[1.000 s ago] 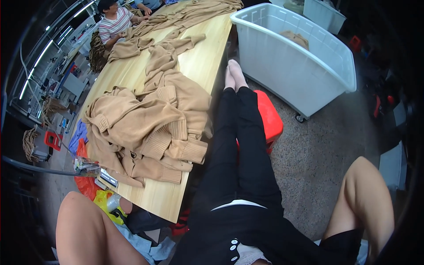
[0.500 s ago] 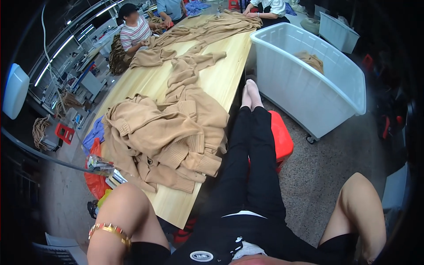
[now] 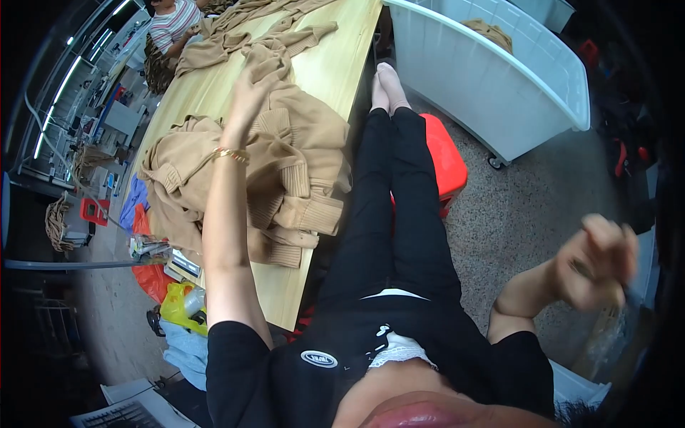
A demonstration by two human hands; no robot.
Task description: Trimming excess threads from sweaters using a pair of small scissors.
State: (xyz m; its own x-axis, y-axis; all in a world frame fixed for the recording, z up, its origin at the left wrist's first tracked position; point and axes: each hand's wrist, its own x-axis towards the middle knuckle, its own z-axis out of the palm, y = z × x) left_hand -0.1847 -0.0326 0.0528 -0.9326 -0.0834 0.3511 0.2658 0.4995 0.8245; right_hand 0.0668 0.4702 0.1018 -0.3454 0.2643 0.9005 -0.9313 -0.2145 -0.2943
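Note:
My left hand [image 3: 251, 98] reaches across the table onto a pile of tan knit sweaters [image 3: 250, 160]. Its fingers are stretched out and rest against the cloth near the pile's far side. Folded ribbed bands and cuffs show along the near right part of the pile. From it a tan sleeve [image 3: 303, 39] extends toward the far end. My right hand [image 3: 596, 262] is raised at the far right, away from the table, blurred, with its fingers bent and apart. Nothing that it holds can be made out.
The wooden table [image 3: 278, 299] runs away from me. Right of it stand a red stool [image 3: 446, 160] and a large white wheeled bin [image 3: 492, 93] with tan cloth inside. Bags, including a yellow one [image 3: 178, 307], hang at the left edge. A person in stripes [image 3: 175, 25] sits at the far left.
My left arm has stretched forward, bringing the hand onto the sweater pile. My right hand has come up into view at the right. The view has tilted nearer to me.

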